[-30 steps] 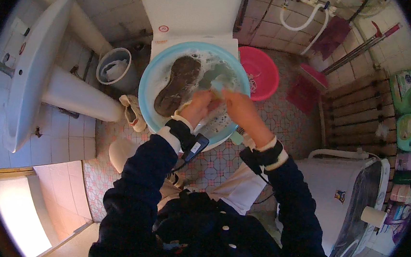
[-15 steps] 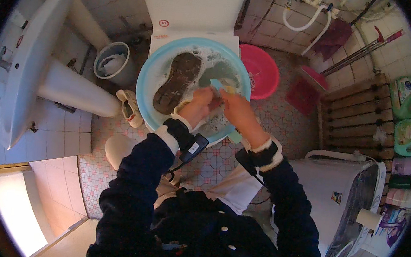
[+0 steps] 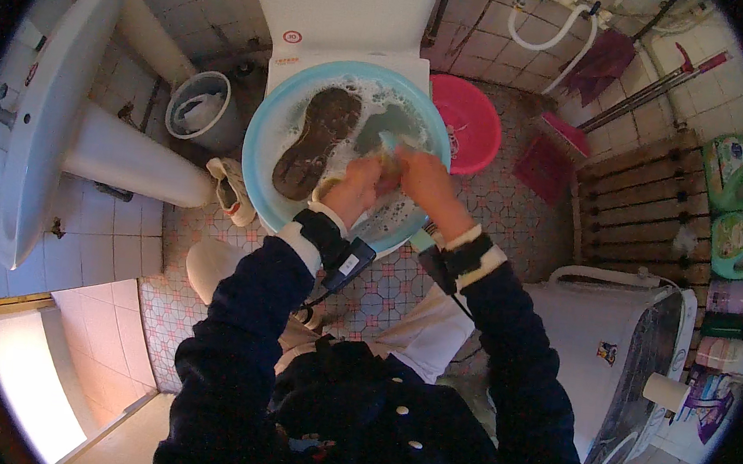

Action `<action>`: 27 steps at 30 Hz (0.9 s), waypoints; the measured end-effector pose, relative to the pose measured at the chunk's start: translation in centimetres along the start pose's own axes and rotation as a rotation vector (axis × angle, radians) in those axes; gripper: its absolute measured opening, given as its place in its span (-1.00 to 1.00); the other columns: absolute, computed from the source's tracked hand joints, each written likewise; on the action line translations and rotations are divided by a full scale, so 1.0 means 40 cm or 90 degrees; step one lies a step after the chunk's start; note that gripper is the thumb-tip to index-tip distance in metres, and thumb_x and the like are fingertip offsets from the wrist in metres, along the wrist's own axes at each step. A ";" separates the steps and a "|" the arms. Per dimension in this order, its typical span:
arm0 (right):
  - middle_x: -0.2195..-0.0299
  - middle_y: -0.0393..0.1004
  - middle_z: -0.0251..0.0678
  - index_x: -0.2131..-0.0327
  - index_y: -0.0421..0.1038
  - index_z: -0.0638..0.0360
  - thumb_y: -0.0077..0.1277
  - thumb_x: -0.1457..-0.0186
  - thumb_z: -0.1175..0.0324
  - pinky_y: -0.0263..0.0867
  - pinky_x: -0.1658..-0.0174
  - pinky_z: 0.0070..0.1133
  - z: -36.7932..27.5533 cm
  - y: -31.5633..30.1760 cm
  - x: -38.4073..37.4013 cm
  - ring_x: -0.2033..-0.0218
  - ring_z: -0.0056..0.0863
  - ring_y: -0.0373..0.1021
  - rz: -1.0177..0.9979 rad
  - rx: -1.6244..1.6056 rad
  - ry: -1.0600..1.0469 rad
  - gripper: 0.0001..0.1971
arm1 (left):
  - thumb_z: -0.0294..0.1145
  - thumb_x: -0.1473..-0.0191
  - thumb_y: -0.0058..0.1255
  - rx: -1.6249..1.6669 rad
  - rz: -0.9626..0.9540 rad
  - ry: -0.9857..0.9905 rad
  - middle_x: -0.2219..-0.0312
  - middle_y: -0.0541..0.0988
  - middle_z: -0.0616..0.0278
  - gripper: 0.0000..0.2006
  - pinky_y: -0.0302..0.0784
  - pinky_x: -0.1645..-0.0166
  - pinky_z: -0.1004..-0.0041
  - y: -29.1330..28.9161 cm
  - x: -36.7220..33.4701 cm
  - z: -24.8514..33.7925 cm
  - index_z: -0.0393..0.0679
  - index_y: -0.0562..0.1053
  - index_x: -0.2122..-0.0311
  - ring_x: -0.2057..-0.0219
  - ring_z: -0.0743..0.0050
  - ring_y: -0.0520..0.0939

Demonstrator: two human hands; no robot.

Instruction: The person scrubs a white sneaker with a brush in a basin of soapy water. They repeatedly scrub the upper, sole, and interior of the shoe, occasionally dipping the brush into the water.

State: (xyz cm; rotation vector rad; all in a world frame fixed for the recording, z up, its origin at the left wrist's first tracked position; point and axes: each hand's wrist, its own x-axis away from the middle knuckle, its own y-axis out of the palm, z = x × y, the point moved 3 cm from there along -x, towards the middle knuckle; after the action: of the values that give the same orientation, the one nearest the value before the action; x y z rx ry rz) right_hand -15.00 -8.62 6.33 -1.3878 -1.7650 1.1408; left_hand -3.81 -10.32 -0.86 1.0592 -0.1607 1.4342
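Note:
A light blue basin of soapy water sits on the tiled floor in front of me. A dark shoe lies sole-up in its left half. My left hand and my right hand meet over the right half of the basin, both closed around a second wet shoe whose greenish part shows between my fingers. Both wrists carry black bands, and a small black device hangs under the left one.
A white washbasin on a pedestal stands at the left, a grey bucket beside it. A red basin lies right of the blue one. A wooden pallet and a white machine are at the right.
My hands stay on the shoe in the blue basin. They have shifted slightly within the suds.

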 end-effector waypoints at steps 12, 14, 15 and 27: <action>0.40 0.41 -0.12 0.18 0.31 0.07 -0.12 0.11 0.40 0.29 0.35 -0.27 -0.006 0.007 -0.004 0.35 -0.09 0.36 0.028 -0.030 -0.003 -0.68 | -0.37 -0.07 -0.33 -0.037 -0.024 -0.004 0.38 0.46 0.16 -0.79 0.45 0.37 0.36 -0.028 -0.060 -0.031 -0.17 0.36 0.29 0.42 0.29 0.51; 0.43 0.41 -0.05 0.15 0.33 0.08 -0.16 0.10 0.46 0.27 0.33 -0.29 -0.004 0.005 -0.001 0.37 -0.07 0.35 0.022 -0.054 0.017 -0.66 | -0.37 -0.06 -0.31 -0.031 -0.049 0.001 0.41 0.45 0.18 -0.80 0.45 0.37 0.37 -0.038 -0.074 -0.033 -0.18 0.36 0.28 0.42 0.30 0.51; 0.44 0.40 -0.02 0.14 0.34 0.09 -0.18 0.10 0.50 0.26 0.32 -0.30 -0.007 -0.005 0.008 0.38 -0.06 0.34 0.095 -0.078 -0.001 -0.65 | -0.37 -0.06 -0.30 -0.032 -0.031 -0.003 0.42 0.45 0.18 -0.80 0.45 0.37 0.37 -0.045 -0.079 -0.030 -0.18 0.35 0.27 0.42 0.30 0.51; 0.49 0.40 -0.05 0.10 0.30 0.10 -0.14 0.12 0.55 0.26 0.38 -0.30 0.013 0.004 0.019 0.43 -0.10 0.34 0.094 -0.095 0.023 -0.59 | -0.39 -0.06 -0.25 0.016 -0.062 0.003 0.36 0.45 0.17 -0.81 0.48 0.31 0.37 -0.034 -0.023 -0.013 -0.17 0.34 0.23 0.38 0.32 0.51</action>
State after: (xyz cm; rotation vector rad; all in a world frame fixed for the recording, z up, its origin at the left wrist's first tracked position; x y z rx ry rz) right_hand -15.59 -8.00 5.93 -1.6402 -1.7765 1.0694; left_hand -3.10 -10.37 -2.42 1.0709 -0.0867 1.3535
